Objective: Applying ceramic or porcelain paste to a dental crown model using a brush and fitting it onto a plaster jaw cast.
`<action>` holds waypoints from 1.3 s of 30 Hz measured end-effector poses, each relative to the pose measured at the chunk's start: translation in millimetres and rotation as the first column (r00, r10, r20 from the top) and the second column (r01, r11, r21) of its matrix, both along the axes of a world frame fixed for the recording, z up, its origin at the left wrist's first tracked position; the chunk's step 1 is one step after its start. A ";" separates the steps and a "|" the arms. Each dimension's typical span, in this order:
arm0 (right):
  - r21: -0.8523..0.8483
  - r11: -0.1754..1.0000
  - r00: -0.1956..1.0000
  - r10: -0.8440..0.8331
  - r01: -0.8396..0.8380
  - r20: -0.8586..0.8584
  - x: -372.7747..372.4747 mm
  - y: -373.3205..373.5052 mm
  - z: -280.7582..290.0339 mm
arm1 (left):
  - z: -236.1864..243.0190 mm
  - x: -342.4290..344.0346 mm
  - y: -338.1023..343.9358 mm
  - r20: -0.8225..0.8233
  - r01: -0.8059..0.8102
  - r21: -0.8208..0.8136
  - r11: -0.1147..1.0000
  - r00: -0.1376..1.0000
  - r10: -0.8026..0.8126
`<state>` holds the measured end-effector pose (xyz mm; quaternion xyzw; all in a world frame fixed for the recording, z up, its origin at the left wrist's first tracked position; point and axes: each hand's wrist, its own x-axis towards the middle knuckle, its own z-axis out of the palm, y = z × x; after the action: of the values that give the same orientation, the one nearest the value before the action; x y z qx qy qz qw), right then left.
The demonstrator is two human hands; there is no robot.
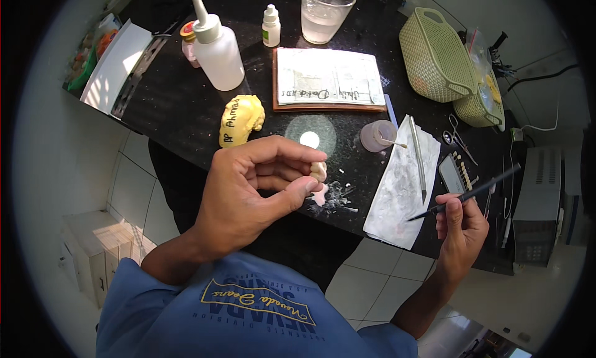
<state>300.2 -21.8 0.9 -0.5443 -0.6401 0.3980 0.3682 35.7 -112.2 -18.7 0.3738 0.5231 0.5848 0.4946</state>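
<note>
Between thumb and index finger, my left hand [242, 193] pinches a small cream-coloured dental piece [319, 171] that looks like false teeth. It is held above the table's front edge, over a pink smear [319, 195] and white powdery crumbs. My right hand [462, 226] grips a slim black brush [479, 189] like a pen, its dark tip at a wrinkled white tissue [392, 199]. A metal spatula [416, 162] lies along that tissue. Beside it stands a small translucent cup [374, 138] with a thin stick in it. A yellow dental cast [243, 117] rests beyond my left hand.
A white squeeze bottle [222, 60], a small dropper bottle [271, 27] and a glass of liquid [324, 16] stand farther back, behind a paper-covered board [329, 77]. At right are green baskets [434, 60], scissors [458, 137] and a tray of tooth-coloured tabs [456, 173].
</note>
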 end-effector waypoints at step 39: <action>-0.330 0.795 0.861 0.465 -0.509 -0.206 -80.4 15.9 6.2 | -2.8 -59.7 -7.4 -0.883 -0.160 0.245 0.956 0.370 0.288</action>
<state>219.8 -6.0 7.1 -0.3970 -0.6487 0.6240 0.1792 -24.0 -119.6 -21.5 0.5853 0.7174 0.3771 0.0220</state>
